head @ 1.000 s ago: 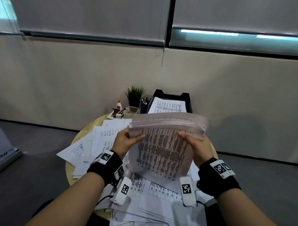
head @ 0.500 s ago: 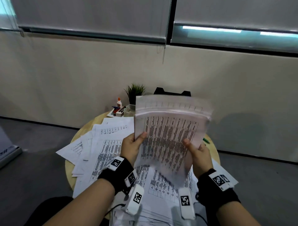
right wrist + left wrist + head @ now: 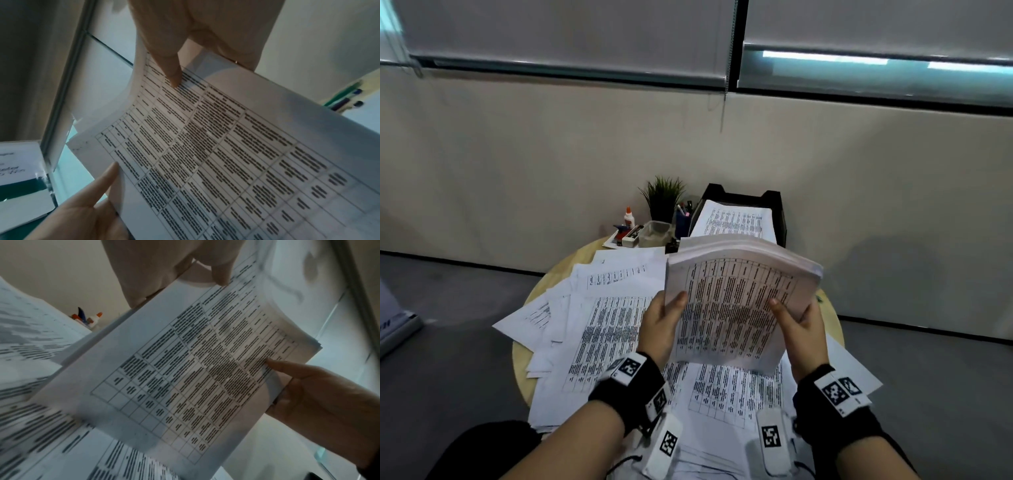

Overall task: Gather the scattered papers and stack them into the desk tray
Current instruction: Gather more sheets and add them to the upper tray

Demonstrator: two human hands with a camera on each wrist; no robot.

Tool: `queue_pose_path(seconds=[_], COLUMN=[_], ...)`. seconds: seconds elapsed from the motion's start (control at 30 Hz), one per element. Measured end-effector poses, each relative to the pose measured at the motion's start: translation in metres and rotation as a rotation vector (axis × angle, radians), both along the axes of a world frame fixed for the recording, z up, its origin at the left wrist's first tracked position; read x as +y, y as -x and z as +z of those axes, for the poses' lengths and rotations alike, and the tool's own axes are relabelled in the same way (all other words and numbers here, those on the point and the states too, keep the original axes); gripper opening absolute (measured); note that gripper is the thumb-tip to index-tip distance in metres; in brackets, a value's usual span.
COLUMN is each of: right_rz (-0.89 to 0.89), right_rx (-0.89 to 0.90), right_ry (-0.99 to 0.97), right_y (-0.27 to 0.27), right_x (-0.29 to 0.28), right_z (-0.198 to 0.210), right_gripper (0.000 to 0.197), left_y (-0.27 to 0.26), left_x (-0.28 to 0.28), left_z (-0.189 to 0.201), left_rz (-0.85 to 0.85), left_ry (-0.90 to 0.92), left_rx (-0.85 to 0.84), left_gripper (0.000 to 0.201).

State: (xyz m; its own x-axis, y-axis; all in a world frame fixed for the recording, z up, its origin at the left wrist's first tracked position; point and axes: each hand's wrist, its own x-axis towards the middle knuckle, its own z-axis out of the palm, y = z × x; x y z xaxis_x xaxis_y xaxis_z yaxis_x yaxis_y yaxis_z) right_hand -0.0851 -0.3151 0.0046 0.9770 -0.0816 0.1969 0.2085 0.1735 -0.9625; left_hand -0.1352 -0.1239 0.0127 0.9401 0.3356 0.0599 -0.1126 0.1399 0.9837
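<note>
Pinching a thick sheaf (image 3: 736,301) by both side edges, left hand (image 3: 662,325) and right hand (image 3: 803,329) tilt it above the littered bench (image 3: 571,265), likely squaring it for the tray (image 3: 779,219).

A round, light wooden desk (image 3: 571,263) stands near a beige wall, over a grey floor (image 3: 448,342). Printed loose papers (image 3: 599,322) lie fanned across most of its top, overlapping one another and hanging past its left and near edges. At the far edge a black desk tray (image 3: 779,219) rests, with printed sheets in it. Just left of the tray stand a blue pen cup (image 3: 681,221), a small potted plant (image 3: 662,198), a clear container (image 3: 654,233) and a white glue bottle (image 3: 629,217).
</note>
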Motion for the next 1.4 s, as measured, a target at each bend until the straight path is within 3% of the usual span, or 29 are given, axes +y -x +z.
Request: queue_pose_path(seconds=[0.03, 0.13, 0.3, 0.4, 0.5, 0.57, 0.67, 0.77, 0.83, 0.87, 0.97, 1.0, 1.1, 1.23, 1.4], right_rz=[-0.010, -0.009, 0.044, 0.064, 0.094, 0.108, 0.094, 0.073, 0.058, 0.054, 0.058, 0.063, 0.080, 0.078, 0.085], right_rx=[-0.007, -0.044, -0.042, 0.011, 0.062, 0.081, 0.066, 0.065, 0.092, 0.108, 0.116, 0.115, 0.110, 0.102, 0.088], right_ry=[0.011, 0.021, 0.030, 0.052, 0.053, 0.026, -0.028, -0.045, -0.010, 0.001, 0.034, 0.039, 0.038, 0.052, 0.045], right_y=[-0.001, -0.006, -0.006, -0.006, -0.007, -0.007, -0.008, -0.011, -0.011, -0.010, -0.012, -0.013, -0.014, -0.012, -0.012], right_x=[0.000, -0.004, -0.007, -0.008, -0.009, -0.010, -0.006, -0.004, -0.005, -0.005, -0.005, -0.005, -0.006, -0.008, -0.010], right_z=[0.003, 0.012, 0.012, 0.004, -0.005, -0.006, -0.004, -0.006, -0.012, -0.014, -0.016, -0.014, -0.014, -0.014, -0.013], right_gripper=[0.056, 0.046, 0.077, 0.075, 0.032, 0.021, 0.016, 0.037, 0.031, 0.032, 0.034, 0.033, 0.032, 0.032, 0.022], left_y=[-0.001, -0.005, -0.013, -0.002, 0.006, 0.004, -0.002, -0.006, -0.006, -0.006, -0.008, -0.007, -0.010, -0.027, -0.035], left_x=[0.000, 0.004, 0.013, 0.009, 0.004, 0.003, 0.004, 0.002, 0.000, 0.001, -0.002, -0.003, -0.008, -0.009, -0.002], left_z=[0.000, -0.001, -0.036, -0.024, -0.012, -0.011, -0.012, -0.012, -0.011, -0.011, 0.001, 0.010, 0.044, 0.076, 0.072], left_rz=[-0.005, 0.021, -0.041, -0.041, -0.041, -0.051, -0.039, -0.022, -0.018, -0.006, 0.044, 0.050, 0.112, 0.315, 0.326], left_ry=[-0.002, 0.021, -0.045, -0.055, -0.041, -0.034, -0.018, 0.012, -0.012, -0.030, -0.030, -0.021, -0.056, -0.269, -0.512], left_rx=[0.007, 0.023, 0.139, 0.159, 0.155, 0.158, 0.110, 0.090, 0.086, 0.083, -0.010, -0.068, -0.227, -0.331, -0.266], left_gripper=[0.036, 0.071, 0.102, 0.113, 0.100, 0.096, 0.054, 0.062, 0.041, 0.043, 0.088, 0.089, 0.053, 0.014, 0.008])
